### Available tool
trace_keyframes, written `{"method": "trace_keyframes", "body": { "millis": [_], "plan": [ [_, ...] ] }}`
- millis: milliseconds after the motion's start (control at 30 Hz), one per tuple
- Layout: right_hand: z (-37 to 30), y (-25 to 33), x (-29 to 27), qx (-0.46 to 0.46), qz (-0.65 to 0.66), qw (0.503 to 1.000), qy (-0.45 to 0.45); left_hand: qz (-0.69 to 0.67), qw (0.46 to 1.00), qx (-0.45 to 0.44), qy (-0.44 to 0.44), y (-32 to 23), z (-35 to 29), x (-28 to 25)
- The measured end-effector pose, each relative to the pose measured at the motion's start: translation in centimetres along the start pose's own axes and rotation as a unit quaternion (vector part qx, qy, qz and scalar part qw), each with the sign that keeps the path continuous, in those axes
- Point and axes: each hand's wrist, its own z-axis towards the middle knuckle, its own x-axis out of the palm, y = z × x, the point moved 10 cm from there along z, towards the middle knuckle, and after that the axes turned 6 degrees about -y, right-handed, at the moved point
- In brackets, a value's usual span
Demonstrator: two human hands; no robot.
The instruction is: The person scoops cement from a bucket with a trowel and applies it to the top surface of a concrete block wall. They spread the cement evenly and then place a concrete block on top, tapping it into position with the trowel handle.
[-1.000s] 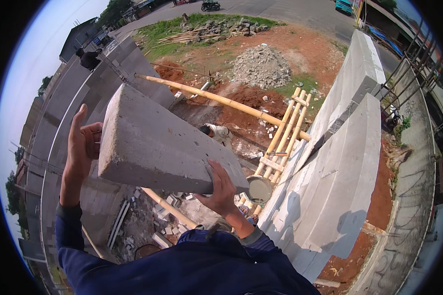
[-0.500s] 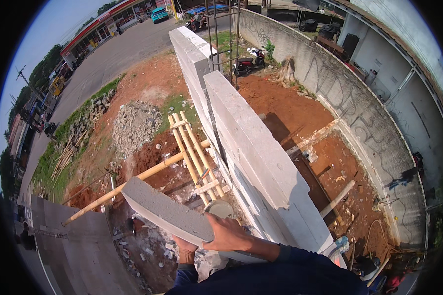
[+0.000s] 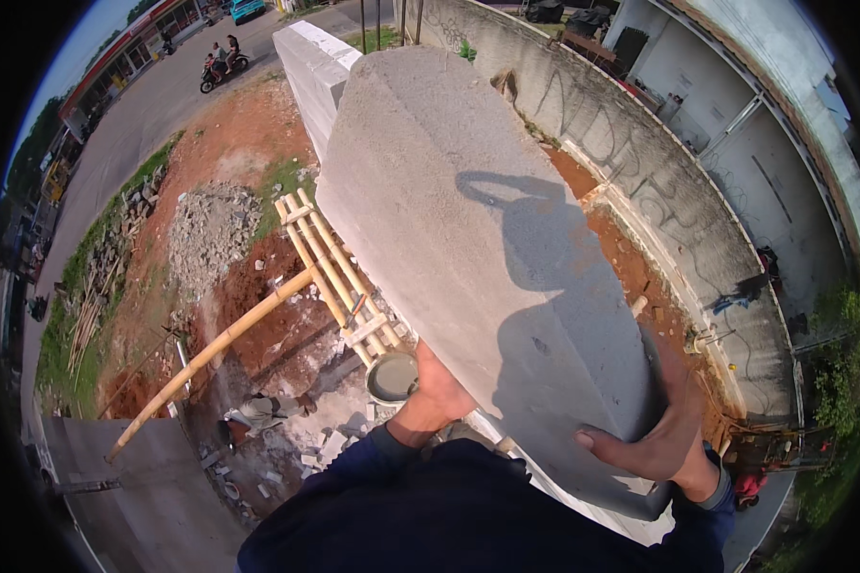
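A large pale-grey concrete block fills the middle of the head view, above the top of the wall. My left hand is pressed to its lower left side, part of the fingers hidden behind it. At the near right end my right hand grips the block, thumb across its face and fingertips around the far edge. A shadow of my head and arm falls on the block. The white block wall shows beyond it; whether the two touch is hidden.
Left of the wall stands a bamboo scaffold with a long pole. A round bucket of grey mortar sits by its near end. Rubble lies farther left. A graffitied boundary wall curves along the right.
The block has swung from the left over to the wall and is closer. My right hand has shifted to its right side, my left to its left side. A motorcycle has come along the road.
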Motion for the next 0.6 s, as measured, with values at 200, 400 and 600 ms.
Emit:
{"method": "trace_keyframes", "body": {
  "millis": [200,400,600],
  "plan": [
    [1.6,3.7,-11.7,0.064,-0.027,0.988,-0.138,0.256,0.955,0.119,-0.087,0.8,7.5,6.4],
    [6.3,1.2,-15.4,0.037,-0.126,0.979,-0.153,0.677,0.505,0.481,-0.235,-12.9,11.9,9.8],
    [14.5,-5.4,-12.6,0.048,-0.103,0.990,-0.078,0.836,0.151,0.424,-0.314,-17.3,18.5,7.4]
  ]
}}
